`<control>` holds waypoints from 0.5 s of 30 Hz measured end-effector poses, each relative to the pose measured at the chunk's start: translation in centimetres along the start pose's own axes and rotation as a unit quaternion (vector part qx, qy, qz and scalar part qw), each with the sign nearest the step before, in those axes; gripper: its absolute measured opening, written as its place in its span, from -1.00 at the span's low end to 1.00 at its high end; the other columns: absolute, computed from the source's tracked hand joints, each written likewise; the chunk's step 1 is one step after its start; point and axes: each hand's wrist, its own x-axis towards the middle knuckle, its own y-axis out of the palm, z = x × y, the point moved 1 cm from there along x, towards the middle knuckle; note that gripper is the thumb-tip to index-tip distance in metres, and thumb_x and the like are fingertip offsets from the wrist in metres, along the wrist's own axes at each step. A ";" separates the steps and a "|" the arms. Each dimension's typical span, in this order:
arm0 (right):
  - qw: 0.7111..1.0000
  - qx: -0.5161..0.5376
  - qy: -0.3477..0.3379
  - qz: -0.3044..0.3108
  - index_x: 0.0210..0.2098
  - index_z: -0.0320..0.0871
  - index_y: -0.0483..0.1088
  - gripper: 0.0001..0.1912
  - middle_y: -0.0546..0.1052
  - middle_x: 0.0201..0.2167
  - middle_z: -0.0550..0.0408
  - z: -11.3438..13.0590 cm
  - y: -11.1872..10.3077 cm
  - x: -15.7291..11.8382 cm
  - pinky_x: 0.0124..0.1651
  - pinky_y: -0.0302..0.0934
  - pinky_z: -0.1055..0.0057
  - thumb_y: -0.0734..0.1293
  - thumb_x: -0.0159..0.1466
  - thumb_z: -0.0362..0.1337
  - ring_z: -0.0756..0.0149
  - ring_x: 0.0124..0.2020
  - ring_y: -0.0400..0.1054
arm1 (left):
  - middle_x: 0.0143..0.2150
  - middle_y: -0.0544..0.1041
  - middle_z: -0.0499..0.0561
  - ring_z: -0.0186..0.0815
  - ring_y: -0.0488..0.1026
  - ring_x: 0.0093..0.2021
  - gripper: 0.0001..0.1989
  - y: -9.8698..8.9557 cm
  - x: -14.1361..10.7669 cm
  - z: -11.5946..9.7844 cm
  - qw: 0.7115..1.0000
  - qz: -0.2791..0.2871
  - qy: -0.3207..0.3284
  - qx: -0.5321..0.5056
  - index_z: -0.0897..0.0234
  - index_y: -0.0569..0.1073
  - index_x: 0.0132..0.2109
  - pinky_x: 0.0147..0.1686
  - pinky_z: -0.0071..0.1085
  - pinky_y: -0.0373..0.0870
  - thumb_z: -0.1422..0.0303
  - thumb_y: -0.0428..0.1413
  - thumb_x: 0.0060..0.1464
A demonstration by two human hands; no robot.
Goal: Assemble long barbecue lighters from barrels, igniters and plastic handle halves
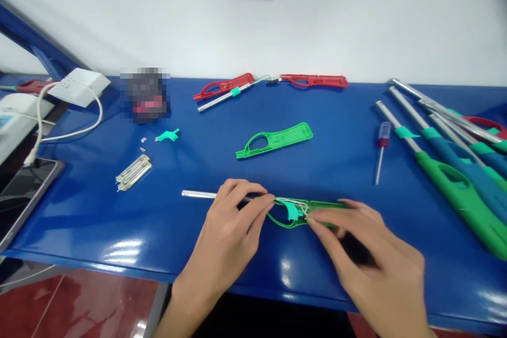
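Near the table's front edge, my left hand [233, 227] pinches a lighter's metal tube [198, 194] where it meets a green half shell [327, 205]. The tube points left. My right hand [368, 253] grips the shell's right part, with thumb and index fingertips together at the thin wires [304, 205]. A teal trigger piece [292, 210] sits in the shell's loop between my hands. Behind them lies a second green half shell [291, 136], touched by neither hand. My right fingers hide part of the shell's inside.
Red half shells [317, 81] and a metal tube [222, 99] lie at the back. A screwdriver [383, 142] and several lighters [455, 179] are right. Left are clear vials [133, 172], a teal trigger [168, 135], a phone [29, 190] and a white adapter [79, 87].
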 end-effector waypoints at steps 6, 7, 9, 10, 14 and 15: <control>0.997 -0.049 -0.055 0.016 0.03 -0.04 0.53 -0.81 0.57 -0.02 0.06 0.4 0.4 0.3 0.16 0.27 0.11 0.45 0.44 -0.35 0.15 -0.02 0.45 | -0.07 0.59 0.04 -0.27 0.49 -0.09 -0.86 0.1 0.0 0.1 1.000 0.006 -0.001 0.014 0.28 0.57 -0.02 -0.08 -0.28 0.54 0.55 0.14 0.40; 0.996 -0.054 -0.067 0.028 0.05 -0.05 0.52 -0.80 0.56 0.00 0.06 0.4 0.6 0.4 0.21 0.24 0.10 0.46 0.44 -0.34 0.14 0.00 0.44 | -0.07 0.59 0.05 -0.26 0.50 -0.09 -0.87 0.1 0.0 0.1 1.000 0.010 0.001 0.019 0.28 0.56 -0.01 -0.08 -0.27 0.54 0.53 0.14 0.41; 0.994 -0.062 -0.080 0.048 0.07 -0.06 0.51 -0.80 0.57 0.01 0.08 0.3 0.9 0.4 0.28 0.20 0.10 0.44 0.46 -0.33 0.14 0.01 0.43 | -0.06 0.58 0.06 -0.24 0.50 -0.09 -0.85 0.0 0.0 0.2 0.999 0.025 0.004 0.033 0.28 0.56 0.02 -0.09 -0.25 0.53 0.53 0.13 0.42; 0.993 -0.066 -0.082 0.054 0.08 -0.07 0.50 -0.79 0.57 0.01 0.08 0.2 1.0 0.4 0.29 0.18 0.11 0.43 0.47 -0.33 0.15 0.02 0.43 | -0.05 0.58 0.07 -0.23 0.50 -0.09 -0.83 -0.1 0.0 0.2 0.999 0.034 0.008 0.040 0.29 0.55 0.04 -0.10 -0.24 0.52 0.55 0.12 0.41; 0.993 -0.074 -0.075 0.056 0.13 -0.11 0.48 -0.77 0.56 -0.01 0.07 0.1 1.1 0.3 0.26 0.18 0.19 0.41 0.49 -0.31 0.15 0.02 0.39 | -0.05 0.58 0.08 -0.21 0.49 -0.13 -0.80 -0.4 0.2 0.2 0.996 0.064 0.028 0.058 0.31 0.54 0.04 -0.16 -0.23 0.49 0.61 0.13 0.37; 0.993 -0.074 -0.073 0.055 0.13 -0.11 0.48 -0.77 0.55 -0.02 0.07 0.0 1.1 0.3 0.24 0.19 0.20 0.42 0.49 -0.30 0.16 0.01 0.39 | -0.05 0.58 0.08 -0.21 0.49 -0.14 -0.81 -0.5 0.3 0.2 0.995 0.068 0.033 0.061 0.32 0.54 0.03 -0.17 -0.23 0.49 0.60 0.12 0.37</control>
